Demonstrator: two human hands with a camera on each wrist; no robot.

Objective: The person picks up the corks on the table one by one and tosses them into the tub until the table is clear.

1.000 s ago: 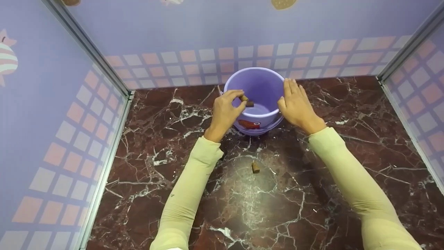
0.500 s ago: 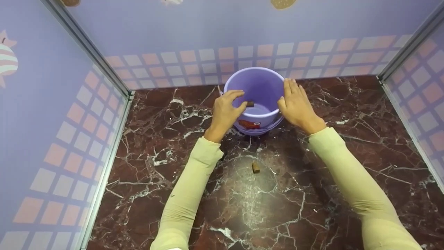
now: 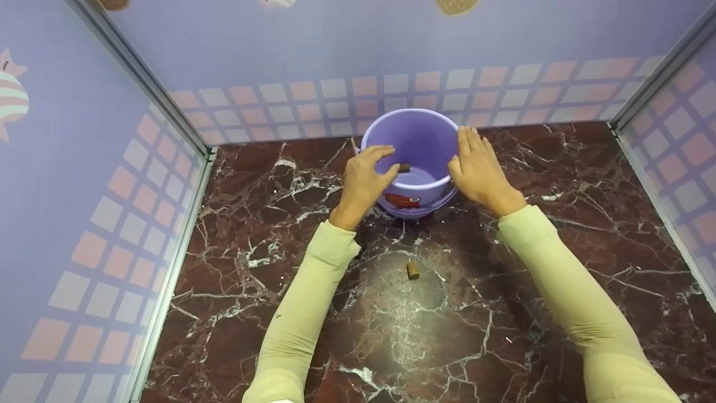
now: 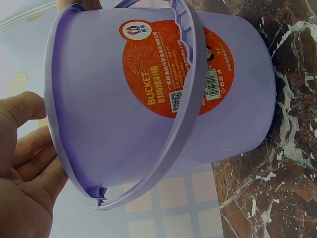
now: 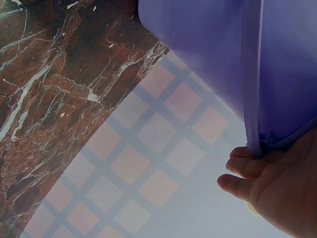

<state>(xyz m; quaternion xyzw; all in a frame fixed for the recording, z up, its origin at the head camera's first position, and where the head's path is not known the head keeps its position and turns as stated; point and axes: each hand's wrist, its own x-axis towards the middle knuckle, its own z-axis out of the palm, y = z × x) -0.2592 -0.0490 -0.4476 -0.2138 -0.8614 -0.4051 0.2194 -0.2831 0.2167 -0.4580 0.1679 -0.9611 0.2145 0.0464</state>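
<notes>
A purple bucket [image 3: 414, 193] with a red-orange label stands upright on the marbled surface. Over its left rim, my left hand [image 3: 363, 176] has thumb and forefinger apart, with nothing seen between them. In the left wrist view, the left fingers [image 4: 37, 153] reach past the rim. My right hand [image 3: 478, 170] rests on the right rim with straight fingers, close to the handle's hinge in the right wrist view. Inside the bucket lies a small dark brown cylinder [image 3: 404, 168], partly behind the left thumb. Another small brown cylinder [image 3: 413, 271], cork-like, lies in front of the bucket.
The dark red marbled surface [image 3: 268, 257] spreads around the bucket. A lilac back wall [image 3: 313, 50] with pink and white squares stands close behind it. Patterned side panels rise at left [image 3: 89, 224] and right [image 3: 688, 173]. The bucket's handle [image 4: 185, 114] hangs down in front.
A brown cylinder between my left thumb and forefinger one second ago has been let go over the bucket and is out of sight. Both hands have stayed in place.
</notes>
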